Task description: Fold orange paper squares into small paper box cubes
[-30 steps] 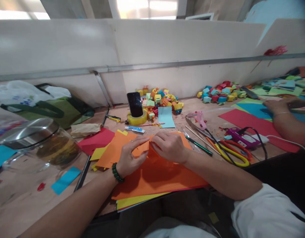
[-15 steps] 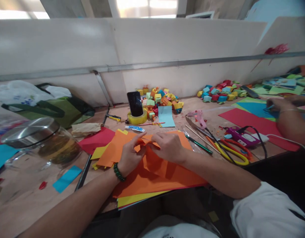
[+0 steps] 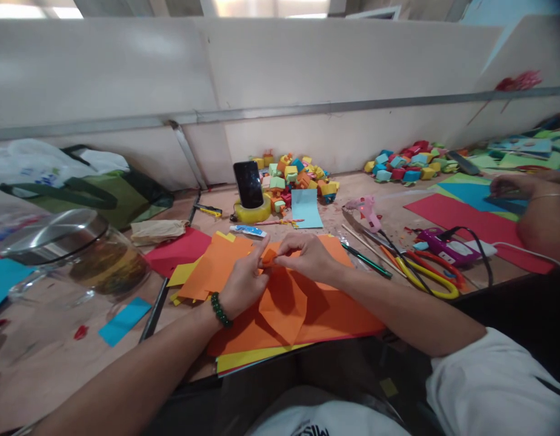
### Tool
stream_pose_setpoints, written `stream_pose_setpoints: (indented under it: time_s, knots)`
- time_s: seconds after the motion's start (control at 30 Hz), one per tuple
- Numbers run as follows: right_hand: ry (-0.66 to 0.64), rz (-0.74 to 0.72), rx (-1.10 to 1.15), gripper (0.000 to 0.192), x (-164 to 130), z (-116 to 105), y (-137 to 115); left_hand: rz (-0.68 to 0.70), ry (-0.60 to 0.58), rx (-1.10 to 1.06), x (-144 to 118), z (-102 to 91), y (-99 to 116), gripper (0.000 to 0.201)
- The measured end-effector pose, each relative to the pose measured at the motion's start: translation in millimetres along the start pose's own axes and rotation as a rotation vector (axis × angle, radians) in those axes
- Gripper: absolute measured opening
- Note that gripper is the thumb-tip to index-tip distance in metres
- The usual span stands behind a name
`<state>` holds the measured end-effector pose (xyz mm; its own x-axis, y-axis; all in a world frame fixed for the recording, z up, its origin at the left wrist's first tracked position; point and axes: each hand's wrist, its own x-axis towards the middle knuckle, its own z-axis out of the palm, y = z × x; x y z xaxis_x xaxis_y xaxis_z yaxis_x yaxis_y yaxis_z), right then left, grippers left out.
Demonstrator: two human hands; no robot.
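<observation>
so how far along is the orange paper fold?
Done: two heaps of finished folded paper cubes and sit by the back wall. In hand: the left hand and right hand pinch the top corner of one orange sheet into a tight fold, with most of it hanging flat. Left: that sheet is far from a cube, and the paper stack underneath is unfolded.

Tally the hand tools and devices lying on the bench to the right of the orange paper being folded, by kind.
Glue guns: 2, pink glue gun and purple glue gun
Scissors: 1, yellow-handled scissors
Pens: 1, green pen
Total: 4
Both hands, left hand and right hand, pinch the orange paper.
</observation>
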<state>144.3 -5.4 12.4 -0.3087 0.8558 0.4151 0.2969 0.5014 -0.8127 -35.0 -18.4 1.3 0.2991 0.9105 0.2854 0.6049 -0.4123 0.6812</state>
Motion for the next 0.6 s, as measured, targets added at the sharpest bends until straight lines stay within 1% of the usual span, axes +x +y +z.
stream_pose_setpoints:
  time_s: [0.07,0.13,0.2,0.27,0.33,0.4,0.53,0.57,0.6]
  knots:
    - [0.011,-0.007,0.07,0.011,1.7,-1.3,-1.2,-0.028,-0.004,-0.02,1.5,-1.9,1.6,0.073]
    - [0.059,0.0,0.127,0.013,3.5,-2.9,-2.3,-0.057,-0.012,-0.046,3.4,-4.3,2.6,0.077]
    - [0.072,0.026,0.122,0.015,4.5,-4.0,-2.7,-0.088,-0.038,-0.076,5.0,-5.9,2.7,0.078]
    - [-0.011,0.066,0.037,0.013,4.1,-3.6,-1.2,-0.117,-0.063,-0.099,6.0,-6.1,2.3,0.079]
    - [-0.117,0.108,-0.077,0.007,2.6,-1.7,2.7,-0.136,-0.081,-0.115,6.4,-5.3,2.0,0.077]
    - [-0.159,0.141,-0.15,0.007,1.3,0.4,7.9,-0.143,-0.106,-0.146,6.6,-4.8,2.5,0.067]
    - [-0.143,0.203,-0.184,0.011,3.1,-0.4,14.4,-0.177,-0.204,-0.239,8.0,-8.1,3.7,0.024]
    - [-0.149,0.213,-0.183,0.011,4.1,-1.4,14.9,-0.196,-0.223,-0.234,8.6,-9.5,3.5,0.02]
    - [-0.171,0.214,-0.172,0.01,5.0,-2.2,15.2,-0.211,-0.236,-0.216,9.1,-10.8,3.1,0.02]
